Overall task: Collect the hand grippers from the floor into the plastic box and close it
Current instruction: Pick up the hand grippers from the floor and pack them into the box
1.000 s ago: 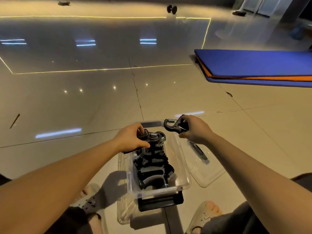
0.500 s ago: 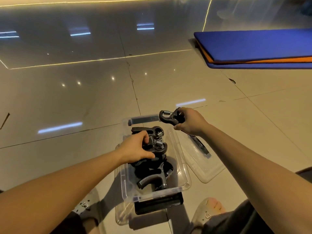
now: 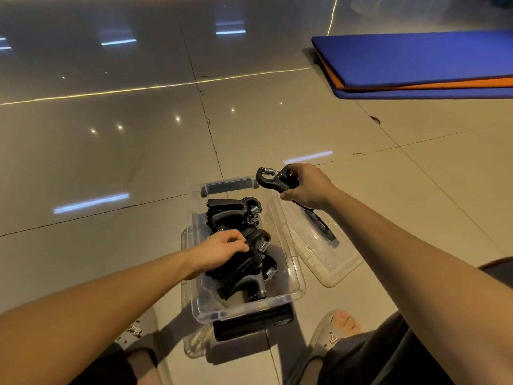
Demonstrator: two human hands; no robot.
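With the left hand (image 3: 222,252) pressing the hand grippers (image 3: 244,245) flat inside the plastic box (image 3: 291,273), the right hand (image 3: 308,187), clamped on a gripper (image 3: 273,179) above the far right corner, should lower it into the far gap

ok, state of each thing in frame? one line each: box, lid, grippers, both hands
plastic box: open, lid off, part-filled with hand grippers
lid: off, flat on the floor right of the box
grippers in box: piled loosely, springs showing
left hand: in the box, fingers on a gripper in the pile
right hand: shut on one hand gripper, raised above the box's far right corner
mats: stacked flat, blue over orange
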